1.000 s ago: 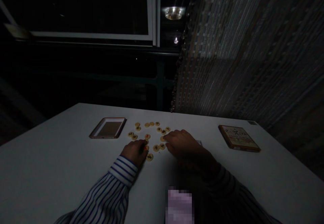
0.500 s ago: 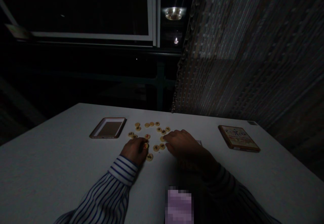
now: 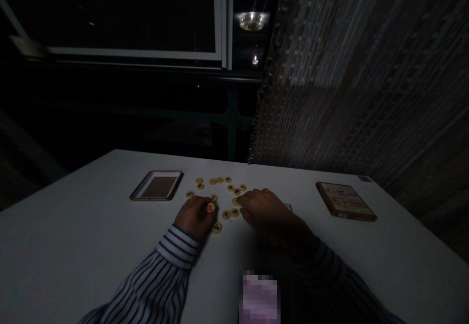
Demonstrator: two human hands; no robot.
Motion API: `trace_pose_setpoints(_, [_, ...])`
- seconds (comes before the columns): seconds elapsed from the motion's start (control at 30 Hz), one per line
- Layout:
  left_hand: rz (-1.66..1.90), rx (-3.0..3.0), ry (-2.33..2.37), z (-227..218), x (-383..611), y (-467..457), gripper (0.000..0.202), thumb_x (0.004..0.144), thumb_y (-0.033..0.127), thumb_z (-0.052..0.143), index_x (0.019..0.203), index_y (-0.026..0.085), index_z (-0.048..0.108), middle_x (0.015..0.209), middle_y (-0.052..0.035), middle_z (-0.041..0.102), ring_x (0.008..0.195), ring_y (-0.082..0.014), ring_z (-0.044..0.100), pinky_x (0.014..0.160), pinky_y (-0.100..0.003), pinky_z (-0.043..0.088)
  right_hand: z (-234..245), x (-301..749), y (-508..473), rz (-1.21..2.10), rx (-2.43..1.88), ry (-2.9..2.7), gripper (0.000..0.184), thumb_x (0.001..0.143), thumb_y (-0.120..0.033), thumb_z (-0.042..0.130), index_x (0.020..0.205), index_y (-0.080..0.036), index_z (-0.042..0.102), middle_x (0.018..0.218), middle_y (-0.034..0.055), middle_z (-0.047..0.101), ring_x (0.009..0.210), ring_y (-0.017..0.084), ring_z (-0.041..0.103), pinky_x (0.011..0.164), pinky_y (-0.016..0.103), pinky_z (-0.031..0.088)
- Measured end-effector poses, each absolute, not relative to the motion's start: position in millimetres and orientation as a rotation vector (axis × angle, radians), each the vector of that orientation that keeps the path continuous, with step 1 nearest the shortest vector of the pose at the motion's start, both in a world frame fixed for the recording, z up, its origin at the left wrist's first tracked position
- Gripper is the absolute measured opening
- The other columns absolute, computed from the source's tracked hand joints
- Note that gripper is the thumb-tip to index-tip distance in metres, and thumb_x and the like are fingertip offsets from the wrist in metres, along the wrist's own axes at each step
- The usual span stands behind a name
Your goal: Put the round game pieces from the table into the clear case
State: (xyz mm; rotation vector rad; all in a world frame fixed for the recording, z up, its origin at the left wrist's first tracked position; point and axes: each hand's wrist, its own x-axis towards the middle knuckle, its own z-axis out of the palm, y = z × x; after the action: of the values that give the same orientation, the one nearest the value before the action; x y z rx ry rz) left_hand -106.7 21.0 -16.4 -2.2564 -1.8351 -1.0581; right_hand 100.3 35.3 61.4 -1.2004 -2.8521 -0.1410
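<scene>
Between the thumb and fingers of my left hand (image 3: pixel 193 216) is a round wooden Chinese chess piece (image 3: pixel 210 207) with a red character facing up. Another red-marked piece (image 3: pixel 213 198) lies just beyond it. My right hand (image 3: pixel 264 210) reaches over the table with thumb and forefinger apart. Its forefinger touches the edge of a piece whose face looks blank (image 3: pixel 235 201). Close to its thumb lie two black-marked pieces, one (image 3: pixel 234 212) beside the other (image 3: pixel 226 214). One more black-marked piece (image 3: pixel 217 227) sits nearer me. Several others are scattered farther back, some turned face down.
On the white table (image 3: pixel 91 236) an open shallow box tray (image 3: pixel 172 192) stands at the left. A box lid with a printed picture (image 3: pixel 344 198) lies at the right. Something reddish under my right forearm is too dark to make out. A bead curtain (image 3: pixel 311 94) hangs behind.
My left hand has raised and tilted the red-marked piece slightly, so its face shows more clearly. My right hand has hardly moved.
</scene>
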Motion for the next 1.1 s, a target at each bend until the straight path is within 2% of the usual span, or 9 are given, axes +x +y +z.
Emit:
trace_pose_setpoints(0.4, [-1.176, -2.269, -1.817, -12.0, -103.9, 17.4, 0.022, 0.068, 0.030, 0.053, 0.085, 0.018, 0.060, 0.084, -0.0051, 0.064, 0.081, -0.0190, 0.059, 0.075, -0.032, 0.047, 62.7, 101.1, 35.5, -0.147, -1.206, -2.870, 0.026, 0.083, -0.023, 0.036, 0.102, -0.019, 0.053, 0.096, 0.0072, 0.060, 0.091, 0.020, 0.052, 0.076, 0.033, 0.037])
trace_pose_setpoints(0.8, [-1.361, -2.231, -1.876, -6.0, -98.3, 13.3, 0.020, 0.068, 0.029, 0.053, 0.083, 0.018, 0.061, 0.081, -0.0037, 0.064, 0.074, -0.0163, 0.058, 0.077, -0.032, 0.047, 61.4, 102.0, 35.5, -0.157, -1.200, -2.859, 0.023, 0.082, -0.023, 0.037, 0.097, -0.019, 0.054, 0.093, 0.0072, 0.061, 0.088, 0.021, 0.053, 0.074, 0.034, 0.038])
trace_pose_setpoints(1.1, [-1.493, -2.218, -1.914, -3.6, -95.1, 11.9, 0.024, 0.066, 0.029, 0.055, 0.085, 0.016, 0.062, 0.079, -0.0042, 0.064, 0.069, -0.0151, 0.058, 0.065, -0.028, 0.048, 62.7, 102.1, 33.3, -0.120, -1.218, -2.852, 0.026, 0.083, -0.023, 0.037, 0.103, -0.019, 0.053, 0.097, 0.0083, 0.060, 0.093, 0.020, 0.052, 0.078, 0.033, 0.036])
